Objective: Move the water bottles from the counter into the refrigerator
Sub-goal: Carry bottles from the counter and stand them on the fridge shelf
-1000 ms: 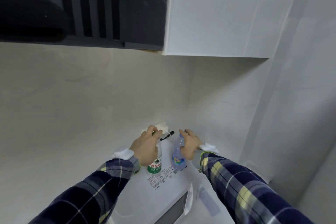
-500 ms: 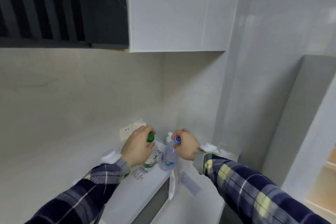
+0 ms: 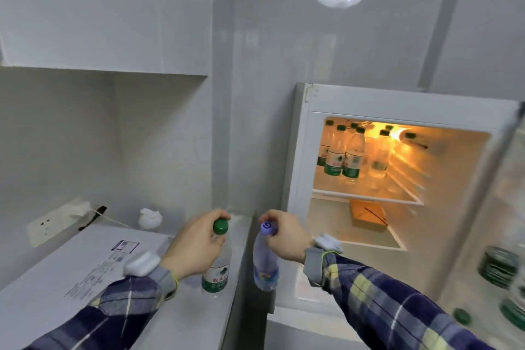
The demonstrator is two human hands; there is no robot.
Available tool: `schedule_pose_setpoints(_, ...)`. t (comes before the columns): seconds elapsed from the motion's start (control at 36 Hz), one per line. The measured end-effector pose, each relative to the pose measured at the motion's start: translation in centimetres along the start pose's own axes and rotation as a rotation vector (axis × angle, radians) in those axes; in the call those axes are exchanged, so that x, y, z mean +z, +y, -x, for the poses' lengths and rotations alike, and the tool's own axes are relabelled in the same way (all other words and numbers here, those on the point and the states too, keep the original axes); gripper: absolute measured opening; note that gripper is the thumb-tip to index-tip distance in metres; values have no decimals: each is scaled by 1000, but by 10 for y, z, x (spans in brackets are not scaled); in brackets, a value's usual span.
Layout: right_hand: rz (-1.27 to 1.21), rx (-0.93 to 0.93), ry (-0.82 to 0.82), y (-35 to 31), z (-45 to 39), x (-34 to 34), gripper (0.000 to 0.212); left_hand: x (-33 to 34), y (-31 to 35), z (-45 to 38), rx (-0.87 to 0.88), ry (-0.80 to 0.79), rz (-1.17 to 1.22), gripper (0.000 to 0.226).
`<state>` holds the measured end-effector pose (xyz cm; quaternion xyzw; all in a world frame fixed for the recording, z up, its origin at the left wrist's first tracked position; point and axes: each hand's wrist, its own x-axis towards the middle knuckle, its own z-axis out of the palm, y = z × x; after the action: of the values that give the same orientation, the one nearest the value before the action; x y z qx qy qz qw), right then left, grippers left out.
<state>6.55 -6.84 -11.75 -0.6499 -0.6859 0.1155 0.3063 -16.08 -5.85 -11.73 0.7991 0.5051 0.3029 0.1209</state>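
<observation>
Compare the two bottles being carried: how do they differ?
The left bottle has a green cap and a green-and-white label; the right bottle has a purple cap and looks blue-tinted. The left hand holds one, the right hand the other. Both hang upright, gripped near the neck.

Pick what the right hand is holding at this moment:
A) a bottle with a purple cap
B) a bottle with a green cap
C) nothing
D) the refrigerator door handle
A: the right hand grips the neck of the purple-capped bottle, carried in the air toward the open refrigerator, while the left hand holds the green-capped bottle.
</observation>
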Motion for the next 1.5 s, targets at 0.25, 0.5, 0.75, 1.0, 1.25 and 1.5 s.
schedule_pose_setpoints(0.25,35,148,41,86,27,-74,39,49,78,-21,187,-65,49,31)
schedule_pose_setpoints(0.5,64,221,154,144,15,-128,37,84,152,-73,278,-129,21,36)
schedule_pose_setpoints(0.75,-47,273,351,183,-37,-170,40,112,203,-157,317,-100,79,37)
schedule_pose_setpoints(1.0,-141,234,540,201,-86,-203,44,126,237,-225,244,39,179,40)
schedule_pose_setpoints(1.25,-116,192,609,208,-118,-221,41,127,255,-275,233,68,61,46)
schedule_pose_setpoints(1.5,-61,185,651,215,-153,-226,38,132,266,-317,167,74,-26,45)
